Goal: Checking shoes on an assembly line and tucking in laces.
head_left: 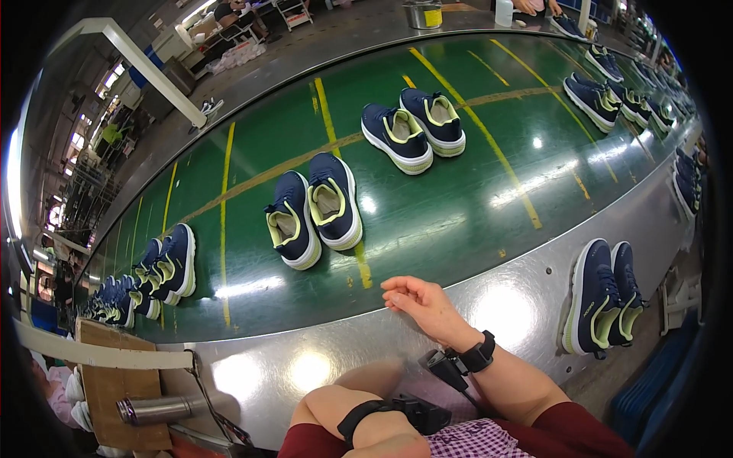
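My right hand (424, 305) rests at the near edge of the green conveyor belt (427, 229), its fingers loosely bent and slightly apart, with nothing between them. A black strap with a small device circles that wrist. My left hand (391, 441) is low at the bottom edge, close to my body; its fingers are out of sight. Nearest to the right hand on the belt is a pair of navy sneakers (334, 202) with lime lining and white soles. Another such pair of sneakers (397, 141) sits farther back. A third pair of sneakers (592, 298) stands on the metal ledge (504, 298) to the right.
More sneakers line the belt at the far left (174, 263) and far right (592, 103). A steel bottle (156, 411) lies by a cardboard sheet (118, 359) at lower left. Across the belt are a metal pot (422, 15) and another person's hands (527, 6). A white frame (149, 72) rises at left.
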